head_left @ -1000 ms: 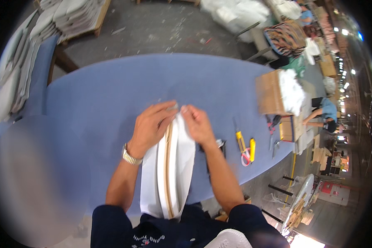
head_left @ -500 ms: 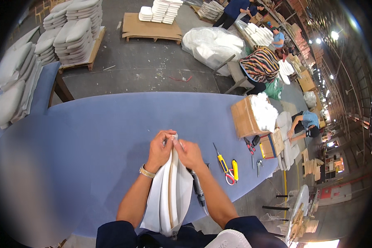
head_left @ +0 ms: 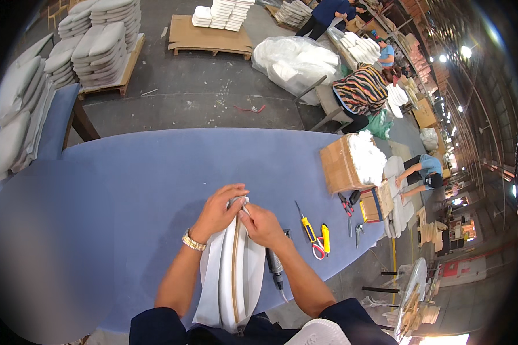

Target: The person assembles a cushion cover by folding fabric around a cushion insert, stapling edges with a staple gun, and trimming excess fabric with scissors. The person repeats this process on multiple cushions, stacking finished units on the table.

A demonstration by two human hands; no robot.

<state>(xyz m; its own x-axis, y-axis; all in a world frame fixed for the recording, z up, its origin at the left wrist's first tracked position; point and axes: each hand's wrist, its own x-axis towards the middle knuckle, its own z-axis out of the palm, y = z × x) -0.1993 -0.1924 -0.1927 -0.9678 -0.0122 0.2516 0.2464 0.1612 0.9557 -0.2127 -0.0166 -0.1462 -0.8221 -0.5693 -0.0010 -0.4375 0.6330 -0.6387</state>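
Note:
A white padded cushion point(head_left: 228, 276) with loose fabric flaps and a tan strip along its length points away from me, its near end close to my body. My left hand point(head_left: 217, 208) closes around the far tip, thumb inward and fingers bent over the top. Against the same tip, my right hand point(head_left: 259, 223) pinches the white fabric between thumb and fingers. Both hands nearly meet there, and the fingers hide the very end. Partly behind my right forearm lies a dark power tool point(head_left: 275, 269) with a cord.
Right of my hands lie a yellow-handled screwdriver point(head_left: 308, 229), a yellow cutter point(head_left: 326, 238), scissors point(head_left: 318, 248) and red-handled pliers point(head_left: 346, 204). A cardboard box point(head_left: 341, 167) with white stuffing stands on the blue table point(head_left: 155, 167). Stacked cushions point(head_left: 101, 54) and several people are beyond.
My left hand has opened its fingers slightly and shifted over the tip. The right hand has moved a little nearer to me and right. The cushion's tip has dropped slightly toward me.

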